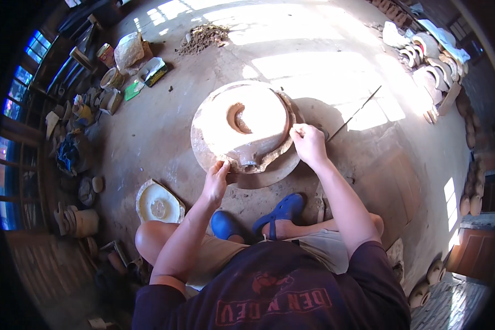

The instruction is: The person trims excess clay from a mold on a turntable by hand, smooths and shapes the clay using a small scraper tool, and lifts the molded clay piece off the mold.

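In front of me a round, pale clay-covered form (264, 107) sits on a broad turntable (201, 140). It has a crescent-shaped, shadowed hollow (237, 118) at its middle and a small notched spout (249, 163) on the near side. A ragged clay edge (275, 157) runs round its near and right sides. At the near left, my left hand (217, 179) pinches this edge between thumb and fingers. My right hand (309, 143) is closed at the right side of the edge, its curled fingertips against the clay. Strong sunlight washes out much of the top surface.
A pale basin-like mold (160, 203) lies by my left knee. A thin dark rod (360, 110) rests right of the turntable. Crumbled clay (204, 38) is heaped farther off. Buckets and a bag (131, 52) stand left; curved mold pieces (432, 77) are stacked right.
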Available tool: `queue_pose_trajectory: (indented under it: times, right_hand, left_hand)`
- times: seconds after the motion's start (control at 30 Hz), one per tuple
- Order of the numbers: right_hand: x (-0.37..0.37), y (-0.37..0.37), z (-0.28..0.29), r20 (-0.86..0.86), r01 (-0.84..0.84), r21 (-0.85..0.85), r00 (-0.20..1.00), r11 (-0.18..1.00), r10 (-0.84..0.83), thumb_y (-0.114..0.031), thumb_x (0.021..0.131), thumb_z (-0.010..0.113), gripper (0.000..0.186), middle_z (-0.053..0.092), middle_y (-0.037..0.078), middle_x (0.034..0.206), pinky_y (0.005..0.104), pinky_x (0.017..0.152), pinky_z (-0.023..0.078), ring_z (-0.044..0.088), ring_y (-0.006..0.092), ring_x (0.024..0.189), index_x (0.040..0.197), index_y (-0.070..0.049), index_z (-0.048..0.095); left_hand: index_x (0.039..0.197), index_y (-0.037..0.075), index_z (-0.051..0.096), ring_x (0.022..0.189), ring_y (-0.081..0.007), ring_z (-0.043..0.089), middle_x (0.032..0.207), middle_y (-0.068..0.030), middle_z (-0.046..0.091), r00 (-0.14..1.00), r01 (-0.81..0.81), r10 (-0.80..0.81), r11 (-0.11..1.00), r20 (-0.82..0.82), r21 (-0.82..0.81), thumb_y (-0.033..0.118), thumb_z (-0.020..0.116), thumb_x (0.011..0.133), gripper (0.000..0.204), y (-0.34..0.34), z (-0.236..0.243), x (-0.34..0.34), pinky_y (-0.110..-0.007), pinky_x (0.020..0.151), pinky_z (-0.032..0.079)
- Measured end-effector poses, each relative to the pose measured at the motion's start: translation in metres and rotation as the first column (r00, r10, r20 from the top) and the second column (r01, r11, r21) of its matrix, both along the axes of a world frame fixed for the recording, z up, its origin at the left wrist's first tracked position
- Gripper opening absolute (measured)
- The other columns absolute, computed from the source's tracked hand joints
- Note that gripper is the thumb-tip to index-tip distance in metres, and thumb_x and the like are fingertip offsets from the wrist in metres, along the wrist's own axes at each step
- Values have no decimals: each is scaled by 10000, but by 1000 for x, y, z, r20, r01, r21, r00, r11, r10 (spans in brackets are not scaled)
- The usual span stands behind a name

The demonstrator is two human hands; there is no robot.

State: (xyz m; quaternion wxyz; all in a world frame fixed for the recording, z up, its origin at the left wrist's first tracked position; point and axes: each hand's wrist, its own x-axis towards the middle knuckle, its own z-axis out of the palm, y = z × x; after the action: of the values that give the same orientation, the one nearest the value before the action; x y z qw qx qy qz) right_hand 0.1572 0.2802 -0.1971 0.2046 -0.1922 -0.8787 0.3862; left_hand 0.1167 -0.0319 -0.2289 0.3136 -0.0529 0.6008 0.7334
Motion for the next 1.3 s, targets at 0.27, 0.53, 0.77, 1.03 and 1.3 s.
queue_pose_trajectory:
  times: [0.27, 0.53, 0.77, 1.03, 1.3]
  right_hand:
    - [-16, 7, -11, 125, -154, 109, 982, 982, 140, -130, 894, 693, 127, 669, 210, 791, 415, 717, 524, 664, 319, 729, 878, -4, 693]
    - [4, -32, -17, 43, 44, -69, 998, 997, -41, -118, 939, 718, 194, 728, 214, 930, 407, 844, 576, 737, 352, 905, 1040, 41, 766]
    - [21, -60, -24, 19, 91, 5, 996, 996, -91, -94, 963, 693, 270, 701, 175, 1009, 365, 883, 553, 708, 303, 955, 1191, 43, 742]
    - [30, -74, -15, 36, 27, 71, 999, 997, -29, -78, 982, 642, 278, 664, 180, 1030, 396, 887, 548, 683, 335, 981, 1223, 25, 735]
    - [44, -80, -8, 56, -84, 179, 996, 980, 76, -56, 973, 614, 261, 650, 167, 1029, 433, 887, 552, 657, 351, 996, 1187, 21, 741]
  left_hand:
    - [1357, 27, 576, 1055, -187, 681, 1214, -89, 691, 994, 104, -106, 993, 22, 54, 251, 483, 1132, 331, 7, 3, 10, -370, 973, 548]
    - [1396, 30, 559, 1129, -206, 667, 1249, -78, 683, 988, 67, -82, 991, 127, 116, 241, 466, 1136, 347, 18, -1, 22, -382, 999, 531]
    - [1405, 49, 550, 1171, -200, 651, 1282, -70, 669, 984, 69, -96, 981, 148, 182, 250, 465, 1139, 344, 27, -3, 32, -390, 1014, 518]
    - [1476, 16, 452, 1283, -264, 625, 1417, -140, 606, 980, 87, -122, 974, 160, 209, 215, 411, 1140, 393, 37, 9, 38, -442, 1069, 489]
    - [1463, 12, 463, 1282, -261, 625, 1418, -138, 603, 977, 91, -131, 970, 169, 224, 217, 403, 1144, 384, 41, 9, 40, -448, 1063, 489]
